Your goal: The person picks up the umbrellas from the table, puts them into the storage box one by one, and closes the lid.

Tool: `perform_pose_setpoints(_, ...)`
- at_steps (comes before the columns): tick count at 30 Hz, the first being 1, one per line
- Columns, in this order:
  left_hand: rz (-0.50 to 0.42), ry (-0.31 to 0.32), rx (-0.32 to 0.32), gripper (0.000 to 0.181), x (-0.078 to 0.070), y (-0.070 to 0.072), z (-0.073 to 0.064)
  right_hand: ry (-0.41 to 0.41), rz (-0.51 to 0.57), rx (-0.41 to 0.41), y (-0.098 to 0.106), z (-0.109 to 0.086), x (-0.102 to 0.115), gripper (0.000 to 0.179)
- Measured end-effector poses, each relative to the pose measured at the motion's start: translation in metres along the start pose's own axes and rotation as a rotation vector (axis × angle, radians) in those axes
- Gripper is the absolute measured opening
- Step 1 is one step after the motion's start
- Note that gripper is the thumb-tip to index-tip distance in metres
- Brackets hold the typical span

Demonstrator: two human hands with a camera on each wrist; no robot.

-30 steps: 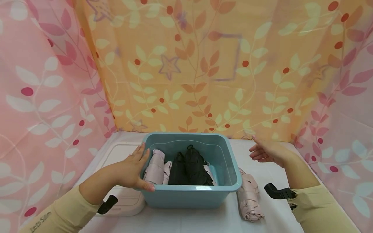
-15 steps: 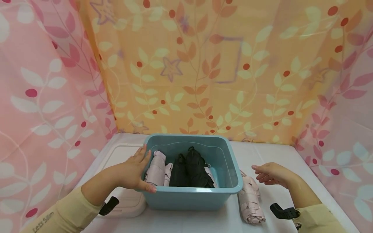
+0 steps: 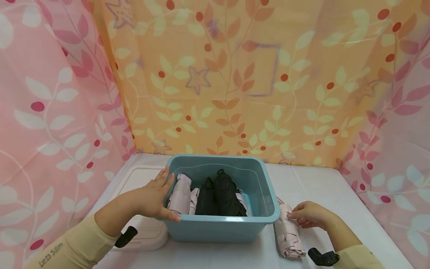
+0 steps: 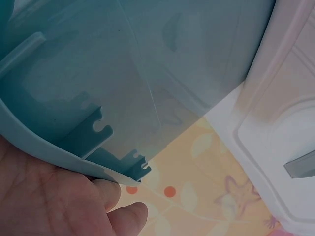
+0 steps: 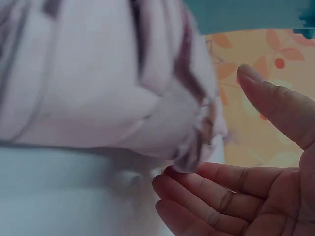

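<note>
In the head view a blue plastic bin (image 3: 215,229) stands on the white-covered table. My left hand (image 3: 152,198) rests on its left rim, fingers spread and thumb over the front corner. Inside lie a pale lilac folded umbrella (image 3: 180,196) and two black folded umbrellas (image 3: 226,194), with more pale fabric partly hidden beside them. Right of the bin lies a pink folded umbrella (image 3: 289,235). My right hand (image 3: 312,215) is at its upper end; in the right wrist view the fingertips (image 5: 170,184) reach its edge while the thumb stands apart.
A white lid (image 3: 144,233) lies on the table left of the bin, partly under my left arm. Pink patterned cloth (image 3: 50,123) hangs at both sides, and a yellow patterned cloth (image 3: 228,74) closes off the back.
My right hand has come down and in toward the pink folded umbrella, from above the table to its upper end. My left hand has stayed on the bin's rim.
</note>
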State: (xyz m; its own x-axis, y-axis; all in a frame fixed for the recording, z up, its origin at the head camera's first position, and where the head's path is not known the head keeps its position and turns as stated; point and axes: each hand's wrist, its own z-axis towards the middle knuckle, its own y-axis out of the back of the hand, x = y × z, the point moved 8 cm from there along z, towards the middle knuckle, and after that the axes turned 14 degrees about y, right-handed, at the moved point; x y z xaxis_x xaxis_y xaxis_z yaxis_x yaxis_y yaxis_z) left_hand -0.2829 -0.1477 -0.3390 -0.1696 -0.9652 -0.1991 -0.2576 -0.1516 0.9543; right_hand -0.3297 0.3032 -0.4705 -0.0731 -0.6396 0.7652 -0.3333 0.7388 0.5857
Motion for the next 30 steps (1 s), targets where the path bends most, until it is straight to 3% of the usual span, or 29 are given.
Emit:
perform_pose_setpoints(5,-0.007,-0.002,0.003,0.128,0.000,-0.001,0.000,-0.032,0.002,-0.015,-0.012,0.000,-0.013,0.043)
perform_pose_setpoints(16,-0.010,-0.014,-0.005,0.127,0.001,-0.001,-0.001,-0.065,0.017,-0.022,-0.027,0.004,-0.019,0.046)
perform_pose_setpoints(30,-0.007,-0.017,-0.008,0.128,0.000,0.000,0.001,0.044,0.159,-0.029,-0.043,0.011,0.004,0.052)
